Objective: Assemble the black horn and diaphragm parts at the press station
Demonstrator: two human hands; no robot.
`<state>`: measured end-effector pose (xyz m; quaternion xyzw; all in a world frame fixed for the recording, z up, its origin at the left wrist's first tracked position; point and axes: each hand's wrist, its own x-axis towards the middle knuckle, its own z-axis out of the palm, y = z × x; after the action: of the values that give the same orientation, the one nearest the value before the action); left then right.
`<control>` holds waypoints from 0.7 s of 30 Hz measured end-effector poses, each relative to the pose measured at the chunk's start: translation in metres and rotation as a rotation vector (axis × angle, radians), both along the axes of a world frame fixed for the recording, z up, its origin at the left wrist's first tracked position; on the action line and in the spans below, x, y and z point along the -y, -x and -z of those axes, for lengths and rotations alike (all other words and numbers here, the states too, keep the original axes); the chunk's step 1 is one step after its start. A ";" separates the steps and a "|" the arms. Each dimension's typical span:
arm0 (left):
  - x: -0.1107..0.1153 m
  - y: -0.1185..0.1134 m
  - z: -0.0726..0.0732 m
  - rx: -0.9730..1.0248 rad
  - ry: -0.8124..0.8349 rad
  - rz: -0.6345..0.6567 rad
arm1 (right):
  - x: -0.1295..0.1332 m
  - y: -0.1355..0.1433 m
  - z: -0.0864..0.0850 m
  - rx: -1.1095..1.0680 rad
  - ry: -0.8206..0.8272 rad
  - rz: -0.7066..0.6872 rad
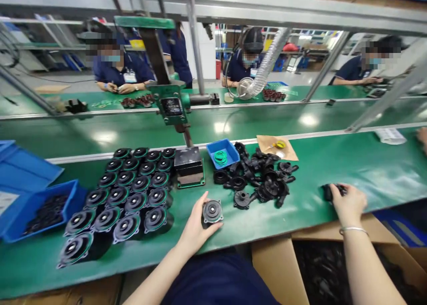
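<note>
My left hand [196,225] is wrapped round a black pump motor [212,210], its round face with a pale centre turned up. Far to the right, my right hand [348,202] grips a black plastic part [328,192] low over the green bench; fingers cover much of it. Left of my left hand stand rows of similar black pump motors [126,225], with green rings showing round their faces. Between my hands lies a loose pile of black pump covers [268,185] with spouts. Green rubber rings [220,158] lie in a small blue tray [213,148].
A press [171,102] rises behind the bench over a black block [188,160]. At the left is a blue bin [71,202] of small black parts. An open carton [273,269] sits below the right edge. Co-workers [122,71] sit opposite; another person's hand [422,138] shows at far right.
</note>
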<state>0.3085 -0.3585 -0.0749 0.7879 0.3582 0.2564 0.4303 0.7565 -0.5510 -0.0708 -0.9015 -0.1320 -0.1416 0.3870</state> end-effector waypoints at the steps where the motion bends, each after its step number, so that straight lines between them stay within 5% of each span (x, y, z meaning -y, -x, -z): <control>1: -0.001 0.002 0.000 0.023 0.043 0.002 | -0.002 0.001 0.001 -0.001 -0.007 0.021; 4: -0.003 0.011 0.000 0.087 0.136 0.024 | -0.005 0.007 -0.008 -0.014 -0.049 0.066; 8: -0.009 0.024 -0.003 0.101 0.140 0.025 | -0.017 0.040 -0.046 0.023 -0.199 -0.035; 10: -0.013 0.029 -0.004 0.088 0.146 0.040 | -0.031 0.079 -0.064 -0.001 -0.226 -0.330; 12: -0.016 0.032 -0.003 0.097 0.161 0.046 | -0.050 0.130 -0.070 -0.113 -0.056 -0.909; 14: -0.016 0.034 0.000 0.130 0.179 0.030 | -0.069 0.185 -0.061 -0.224 0.159 -1.322; 16: -0.015 0.034 0.004 0.169 0.187 0.015 | -0.084 0.233 -0.041 -0.264 0.234 -1.517; 21: -0.008 0.039 0.013 0.238 0.161 0.052 | -0.098 0.287 0.004 -0.063 0.143 -1.409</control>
<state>0.2690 -0.3504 -0.0883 0.7239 0.3037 0.3070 0.5380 0.4690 -0.4527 -0.0753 -0.6283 -0.6817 0.1776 0.3301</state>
